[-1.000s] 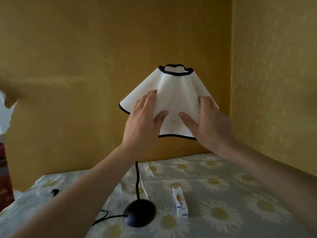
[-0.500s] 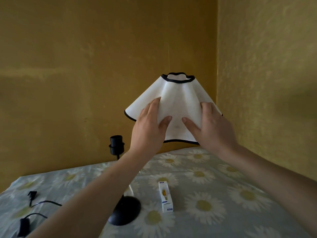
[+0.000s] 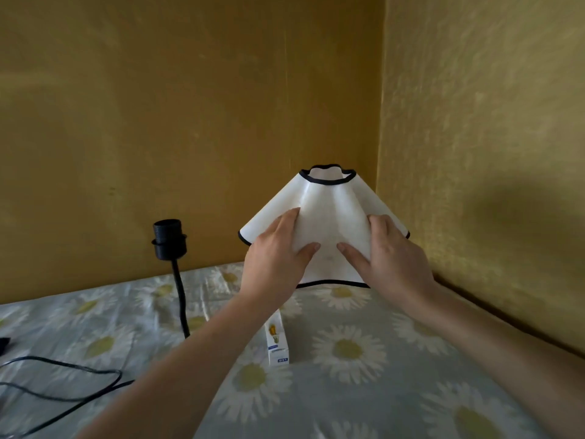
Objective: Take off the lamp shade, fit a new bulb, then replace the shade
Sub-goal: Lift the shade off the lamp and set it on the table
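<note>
A white cone-shaped lamp shade (image 3: 327,210) with black trim is held upright between my left hand (image 3: 275,258) and my right hand (image 3: 392,255), low over the far right of the table near the corner. It is off the lamp. The lamp's black empty socket (image 3: 168,239) stands on a thin black stem (image 3: 181,302) to the left; its base is hidden behind my left forearm. A small white LED bulb box (image 3: 277,342) lies on the daisy-print tablecloth (image 3: 364,359) below my hands.
Yellow walls meet in a corner right behind the shade. The lamp's black cord (image 3: 63,375) loops across the cloth at the left, with a dark plug (image 3: 3,343) at the left edge.
The shade, in both hands, has come down and to the right, away from the lamp. The bare socket and stem now stand in full view at the left.
</note>
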### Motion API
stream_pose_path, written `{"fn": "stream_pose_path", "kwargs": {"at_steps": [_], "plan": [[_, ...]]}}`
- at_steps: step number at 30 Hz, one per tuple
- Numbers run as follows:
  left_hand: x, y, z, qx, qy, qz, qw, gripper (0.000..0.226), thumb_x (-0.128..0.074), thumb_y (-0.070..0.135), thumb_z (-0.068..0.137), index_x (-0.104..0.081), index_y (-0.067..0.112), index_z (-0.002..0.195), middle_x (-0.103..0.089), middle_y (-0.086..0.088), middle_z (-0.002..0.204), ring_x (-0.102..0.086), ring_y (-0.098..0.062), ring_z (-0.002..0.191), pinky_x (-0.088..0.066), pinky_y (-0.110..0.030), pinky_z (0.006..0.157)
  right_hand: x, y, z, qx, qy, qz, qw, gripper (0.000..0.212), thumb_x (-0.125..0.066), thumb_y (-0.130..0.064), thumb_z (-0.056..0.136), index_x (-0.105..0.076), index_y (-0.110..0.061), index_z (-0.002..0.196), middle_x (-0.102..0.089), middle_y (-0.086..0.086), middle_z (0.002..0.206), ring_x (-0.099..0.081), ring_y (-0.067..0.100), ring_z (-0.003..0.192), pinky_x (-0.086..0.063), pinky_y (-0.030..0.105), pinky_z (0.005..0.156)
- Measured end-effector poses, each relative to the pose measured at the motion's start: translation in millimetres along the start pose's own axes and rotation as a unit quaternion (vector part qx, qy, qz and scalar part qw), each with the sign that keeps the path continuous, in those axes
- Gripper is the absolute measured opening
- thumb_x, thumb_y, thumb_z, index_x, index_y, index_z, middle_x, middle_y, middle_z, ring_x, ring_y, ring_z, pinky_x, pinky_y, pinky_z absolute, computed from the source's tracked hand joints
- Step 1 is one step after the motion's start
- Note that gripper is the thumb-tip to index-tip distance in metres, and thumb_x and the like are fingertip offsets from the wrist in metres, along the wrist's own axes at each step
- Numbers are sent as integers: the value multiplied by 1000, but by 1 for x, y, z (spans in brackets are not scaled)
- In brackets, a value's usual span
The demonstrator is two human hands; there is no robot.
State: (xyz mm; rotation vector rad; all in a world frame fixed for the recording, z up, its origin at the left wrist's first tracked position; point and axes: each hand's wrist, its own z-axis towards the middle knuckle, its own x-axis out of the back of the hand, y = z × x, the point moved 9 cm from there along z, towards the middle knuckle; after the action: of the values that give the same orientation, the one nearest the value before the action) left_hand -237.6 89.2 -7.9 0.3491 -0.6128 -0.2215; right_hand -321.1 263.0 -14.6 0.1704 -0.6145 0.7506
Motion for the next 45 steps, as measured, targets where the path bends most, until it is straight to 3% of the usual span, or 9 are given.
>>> {"fn": "stream_pose_path", "kwargs": {"at_steps": [5, 11, 14, 21, 27, 33, 38, 41, 45], "plan": [[-40, -9, -15, 22, -32, -23, 999, 66, -76, 38, 91, -50, 14, 147, -66, 1, 132, -64, -23, 114, -55, -36, 88, -27, 18, -23, -13, -46, -21, 999, 62, -50, -64, 93, -53, -7, 117, -61, 6, 100, -62, 22, 67, -21, 18, 41], [-80, -20, -29, 41, -63, -30, 997, 66, -77, 35, 90, -52, 10, 145, -65, -3, 135, -62, -25, 117, -41, -27, 86, -53, 42, -47, -37, -66, -17, 997, 71, -42, -70, 90, -53, -7, 121, -62, 6, 104, -67, 26, 77, -33, 26, 47], [-94, -22, -32, 41, -72, -32, 996, 65, -78, 34, 90, -52, 9, 145, -65, -4, 135, -61, -25, 118, -39, -25, 86, -61, 48, -55, -46, -68, -24, 996, 75, -36, -72, 89, -53, -6, 121, -63, 6, 102, -68, 26, 76, -30, 25, 47], [-118, -21, -49, 12, -90, 9, 996, 62, -77, 36, 91, -54, 7, 140, -66, -7, 134, -68, -34, 108, -55, -39, 74, -81, 66, -71, -63, -121, -52, 989, 70, -43, -69, 92, -53, -7, 124, -62, 6, 107, -67, 24, 80, -49, 33, 53], [-137, -27, -59, 30, -106, -2, 994, 62, -74, 39, 94, -51, 8, 142, -62, -6, 140, -64, -34, 113, -54, -39, 78, -89, 70, -81, -49, -134, -66, 988, 64, -55, -62, 93, -57, -4, 120, -63, 7, 101, -65, 23, 75, -32, 25, 50], [-152, -36, -68, 52, -127, -13, 990, 64, -70, 37, 96, -45, 10, 148, -57, -6, 145, -61, -32, 120, -54, -40, 86, -101, 72, -90, -55, -157, -76, 983, 66, -52, -66, 92, -58, -6, 121, -64, 6, 103, -66, 20, 76, -35, 24, 50], [-156, -41, -71, 50, -134, -11, 990, 65, -69, 41, 96, -44, 11, 148, -56, -5, 146, -60, -30, 121, -52, -36, 86, -104, 73, -93, -60, -158, -72, 983, 64, -51, -65, 92, -58, -6, 117, -63, 5, 99, -65, 20, 71, -27, 22, 47], [-154, -41, -72, 38, -138, -4, 990, 65, -69, 44, 95, -45, 13, 147, -56, -2, 146, -61, -28, 119, -45, -29, 78, -104, 74, -93, -67, -154, -75, 983, 66, -50, -65, 92, -56, -6, 121, -63, 5, 102, -66, 21, 79, -34, 24, 52], [-145, -42, -74, 21, -136, 20, 990, 66, -69, 49, 94, -45, 18, 148, -53, 3, 150, -62, -24, 120, -48, -31, 74, -101, 68, -88, -90, -145, -61, 983, 73, -54, -62, 92, -52, -1, 133, -64, 12, 116, -67, 28, 97, -49, 33, 68]]}}
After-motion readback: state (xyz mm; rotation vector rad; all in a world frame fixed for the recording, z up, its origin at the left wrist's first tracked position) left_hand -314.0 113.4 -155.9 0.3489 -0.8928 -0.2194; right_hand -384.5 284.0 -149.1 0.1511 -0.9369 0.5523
